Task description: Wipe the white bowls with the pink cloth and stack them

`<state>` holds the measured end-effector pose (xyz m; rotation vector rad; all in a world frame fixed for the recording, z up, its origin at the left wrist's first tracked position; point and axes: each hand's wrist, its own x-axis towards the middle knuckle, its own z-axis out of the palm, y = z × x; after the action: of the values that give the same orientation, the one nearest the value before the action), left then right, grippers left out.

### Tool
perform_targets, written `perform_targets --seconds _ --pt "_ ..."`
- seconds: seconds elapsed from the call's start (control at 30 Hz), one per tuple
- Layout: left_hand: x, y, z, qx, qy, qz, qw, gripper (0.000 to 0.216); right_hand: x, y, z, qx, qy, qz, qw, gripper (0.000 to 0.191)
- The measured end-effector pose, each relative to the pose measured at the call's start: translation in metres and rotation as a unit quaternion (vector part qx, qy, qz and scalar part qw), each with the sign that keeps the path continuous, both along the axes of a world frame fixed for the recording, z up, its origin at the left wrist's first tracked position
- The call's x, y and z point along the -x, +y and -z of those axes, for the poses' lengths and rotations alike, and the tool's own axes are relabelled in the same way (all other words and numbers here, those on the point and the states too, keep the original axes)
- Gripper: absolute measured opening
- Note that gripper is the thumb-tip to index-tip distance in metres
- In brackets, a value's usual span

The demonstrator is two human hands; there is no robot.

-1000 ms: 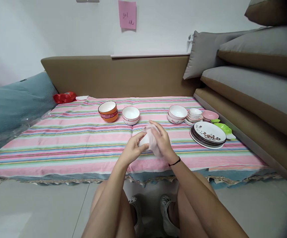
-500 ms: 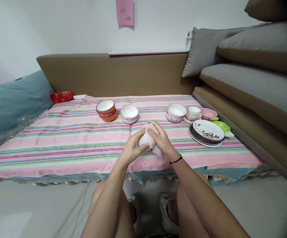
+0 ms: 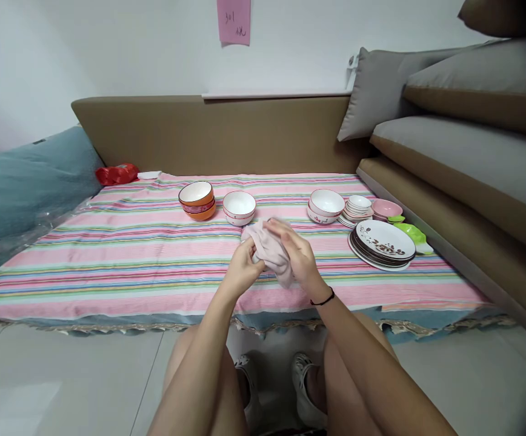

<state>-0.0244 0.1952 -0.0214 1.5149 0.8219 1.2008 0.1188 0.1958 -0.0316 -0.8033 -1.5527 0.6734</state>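
I see both hands raised together over the near edge of the striped cloth [image 3: 131,254]. The left hand [image 3: 241,271] is clenched around something mostly hidden under a pink rag [image 3: 272,251]; in earlier frames it looked like a small white dish, now I cannot tell. The right hand [image 3: 300,257] grips the rag, pressing it over the top. Behind them: orange bowls [image 3: 196,200], a white bowl [image 3: 239,207], stacked plates [image 3: 383,243] at right.
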Motion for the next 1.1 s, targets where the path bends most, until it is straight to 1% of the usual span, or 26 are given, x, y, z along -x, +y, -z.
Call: perform_targets --seconds 0.07,0.13,0.2,0.23,0.3,0.37,0.43,0.47,0.5,0.53,0.6,0.67,0.73,0.83,0.93,1.0,1.03,1.1 --pt "0.002 -0.003 -0.002 0.006 -0.003 0.038 0.999 0.035 -0.003 0.003 0.001 -0.006 0.015 0.035 0.999 0.036" --pt "0.003 -0.005 -0.003 0.019 0.000 0.065 0.998 0.035 -0.005 0.005 0.003 -0.020 -0.020 0.056 0.998 0.044" --pt "0.005 -0.006 -0.004 0.020 0.018 0.074 0.997 0.030 -0.006 0.007 0.004 -0.010 -0.048 0.053 0.997 0.056" --pt "0.006 -0.006 -0.004 0.016 0.029 0.076 0.997 0.026 -0.005 0.008 0.005 0.001 -0.044 0.045 0.998 0.058" --pt "0.008 -0.008 -0.006 0.003 0.046 0.086 0.995 0.019 -0.005 0.011 0.006 0.043 0.012 0.029 0.999 0.049" --pt "0.008 -0.009 -0.008 -0.006 0.051 0.103 0.993 0.016 -0.004 0.017 0.007 0.116 0.101 0.020 0.988 0.041" --pt "0.008 -0.011 -0.010 -0.006 0.046 0.110 0.993 0.019 -0.005 0.021 0.007 0.181 0.170 0.014 0.969 0.043" --pt "0.007 -0.011 -0.010 -0.002 0.039 0.108 0.993 0.022 -0.005 0.021 0.007 0.190 0.183 0.011 0.964 0.044" --pt "0.006 -0.010 -0.009 0.004 0.029 0.102 0.994 0.025 -0.005 0.021 0.007 0.180 0.177 0.005 0.968 0.043" --pt "0.005 -0.009 -0.009 0.010 0.018 0.094 0.995 0.027 -0.005 0.019 0.006 0.154 0.155 0.000 0.976 0.041" --pt "0.004 -0.007 -0.007 0.015 -0.002 0.082 0.997 0.031 -0.004 0.012 0.003 0.088 0.085 -0.004 0.993 0.036" --pt "0.004 -0.006 -0.007 0.014 -0.014 0.078 0.997 0.029 -0.003 0.005 0.000 0.038 0.017 -0.002 0.999 0.034" --pt "0.004 -0.006 -0.009 0.009 -0.008 0.084 0.996 0.022 -0.002 0.002 -0.001 0.018 -0.001 0.006 1.000 0.032" --pt "0.005 -0.009 -0.012 0.001 0.019 0.099 0.995 0.007 -0.002 0.009 0.003 0.031 0.045 0.012 0.998 0.023" --pt "0.005 -0.012 -0.011 -0.008 0.046 0.103 0.994 0.006 -0.004 0.020 0.010 0.080 0.123 0.026 0.989 0.026" --pt "0.004 -0.013 -0.009 -0.008 0.053 0.096 0.994 0.009 -0.005 0.023 0.012 0.106 0.154 0.026 0.982 0.027" --pt "0.004 -0.012 -0.009 -0.008 0.050 0.092 0.994 0.011 -0.006 0.022 0.011 0.108 0.154 0.021 0.982 0.027" --pt "0.003 -0.011 -0.008 -0.011 0.032 0.085 0.996 0.015 -0.006 0.016 0.007 0.088 0.118 0.006 0.989 0.026"
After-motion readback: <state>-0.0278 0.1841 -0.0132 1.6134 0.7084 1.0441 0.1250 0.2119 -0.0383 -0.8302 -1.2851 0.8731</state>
